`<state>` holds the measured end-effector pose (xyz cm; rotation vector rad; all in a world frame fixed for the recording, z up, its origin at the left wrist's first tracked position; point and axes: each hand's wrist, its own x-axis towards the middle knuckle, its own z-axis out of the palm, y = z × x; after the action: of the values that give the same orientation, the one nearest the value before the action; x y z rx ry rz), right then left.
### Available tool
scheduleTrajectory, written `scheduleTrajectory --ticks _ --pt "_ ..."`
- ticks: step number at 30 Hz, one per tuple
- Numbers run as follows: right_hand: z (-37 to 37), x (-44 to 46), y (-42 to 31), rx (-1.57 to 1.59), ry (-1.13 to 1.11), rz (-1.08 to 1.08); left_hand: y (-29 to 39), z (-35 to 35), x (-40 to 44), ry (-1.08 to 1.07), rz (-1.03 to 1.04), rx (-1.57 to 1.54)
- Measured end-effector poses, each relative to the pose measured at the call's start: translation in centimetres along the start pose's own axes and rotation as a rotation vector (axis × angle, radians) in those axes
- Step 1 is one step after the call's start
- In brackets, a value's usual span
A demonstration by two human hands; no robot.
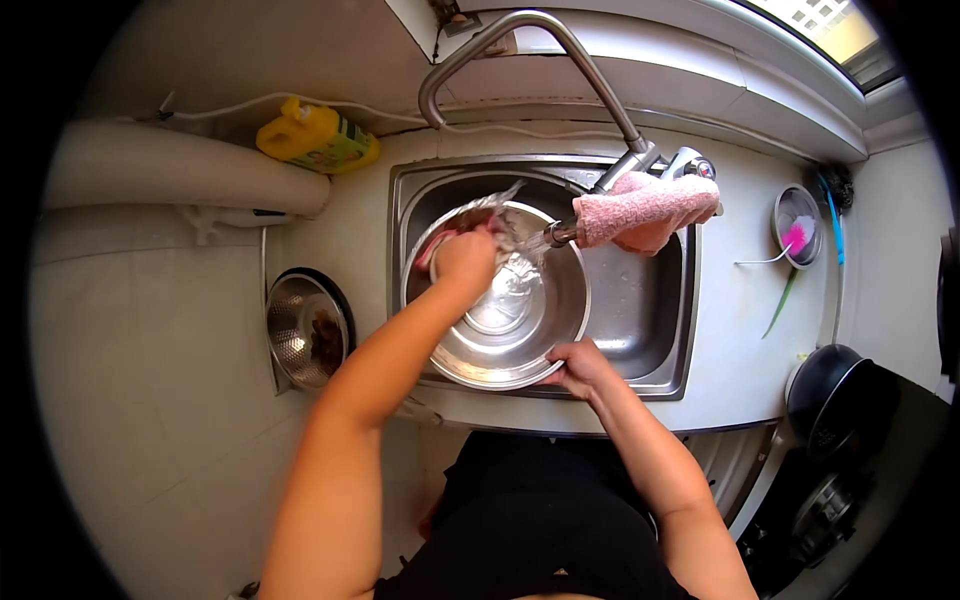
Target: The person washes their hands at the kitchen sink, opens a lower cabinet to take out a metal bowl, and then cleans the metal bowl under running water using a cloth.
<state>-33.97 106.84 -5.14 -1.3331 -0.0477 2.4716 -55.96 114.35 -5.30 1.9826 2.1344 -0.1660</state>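
A wide stainless steel basin (462, 352) sits tilted in the sink (640, 330). My right hand (580, 368) grips its near right rim, thumb over the edge. Inside the basin's far left part, my left hand (468, 262) is closed on what looks like a wet reddish cloth (428, 250); motion smears its fingers and the splashing water around them. Water runs from the tap's spout (562, 234) into the basin, beside my left hand. A pink towel (645, 208) is draped over the tap.
A curved metal pipe (545, 18) arches behind the sink. At the back left lies a yellow jug (318, 138). A perforated metal bowl (290, 318) with brown scraps is on the left. On the right are a small bowl (785, 215) with a pink-and-white brush and a black wok (825, 395).
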Motion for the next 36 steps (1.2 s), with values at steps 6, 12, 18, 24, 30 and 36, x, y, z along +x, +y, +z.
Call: scheduleTrajectory --ticks 6,12,18,24,30,36 --pt "0.1 1.2 -1.1 -0.090 -0.033 -0.127 7.2 3.4 -2.0 -0.061 0.075 -0.377" --pt "-1.9 1.0 -0.9 -0.117 0.026 -0.278 3.1 1.4 -5.1 -0.509 0.154 -0.005" --pt "-1.0 1.2 -0.3 -0.125 -0.005 -0.134 1.7 4.6 1.1 0.191 -0.067 -0.199" --pt "-0.7 1.9 -0.4 -0.144 0.012 -0.082 9.3 8.5 1.1 0.108 -0.082 -0.833" --pt "-2.3 3.8 -1.0 -0.133 0.082 -0.434 8.3 8.4 -4.8 -0.204 0.073 -1.056" --pt "0.3 2.5 -1.6 -0.170 0.211 -0.590 -0.4 8.9 -5.7 0.048 0.286 -0.080"
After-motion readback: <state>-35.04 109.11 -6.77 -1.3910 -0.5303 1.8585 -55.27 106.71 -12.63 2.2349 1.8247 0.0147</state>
